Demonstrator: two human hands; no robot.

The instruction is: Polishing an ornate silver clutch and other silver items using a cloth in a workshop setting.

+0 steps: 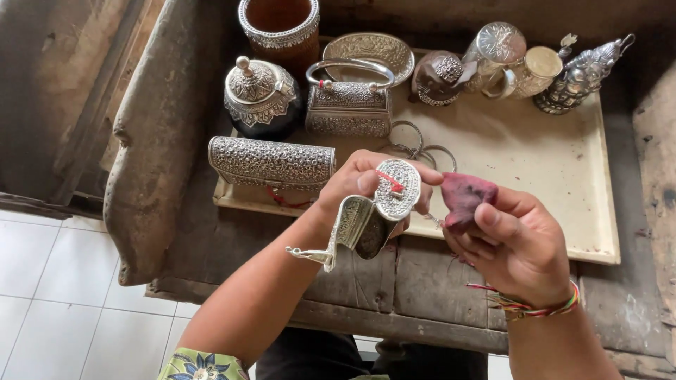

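Note:
My left hand (352, 184) grips a small embossed silver box (370, 214) with its oval lid hinged up and a red tie on the lid. A curved silver handle hangs below it toward the left. My right hand (514, 243) pinches a crumpled dark red cloth (465, 199) right beside the box's lid. A striped thread bracelet sits on my right wrist. Both hands hover over the near edge of a pale tray (549, 162).
On the tray stand several ornate silver pieces: a long cylindrical clutch (271, 163), a handled purse (348, 105), a lidded round pot (260, 95), an oval bowl (370, 53), jars and a figurine (581, 74). The tray rests on a worn wooden bench (394, 288). White floor tiles lie at lower left.

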